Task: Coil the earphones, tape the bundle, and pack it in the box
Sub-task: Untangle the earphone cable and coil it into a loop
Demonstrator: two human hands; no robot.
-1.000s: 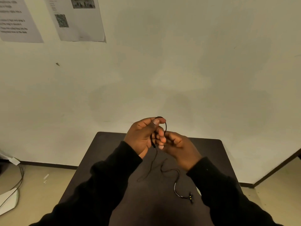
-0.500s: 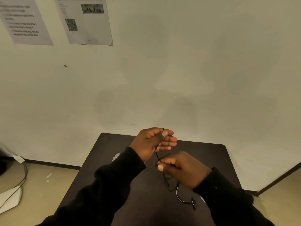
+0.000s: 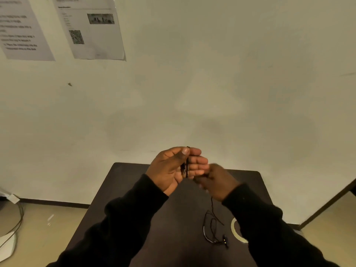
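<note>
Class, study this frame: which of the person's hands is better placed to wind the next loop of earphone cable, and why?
The right hand. The left hand pinches the earphone cable upright, anchoring the coil; the right sits just beside it, with the loose cable trailing beneath it onto the table.

Left half of desk (image 3: 123, 199) bare, open to reach. Loose earphone cable (image 3: 211, 226) sprawled right of centre, trailing up to right hand (image 3: 217, 182). Tape roll (image 3: 236, 231) just right of cable, partly under right sleeve. Both hands raised together over far desk edge, blocking middle. Wall (image 3: 231, 93) close behind desk.
</note>
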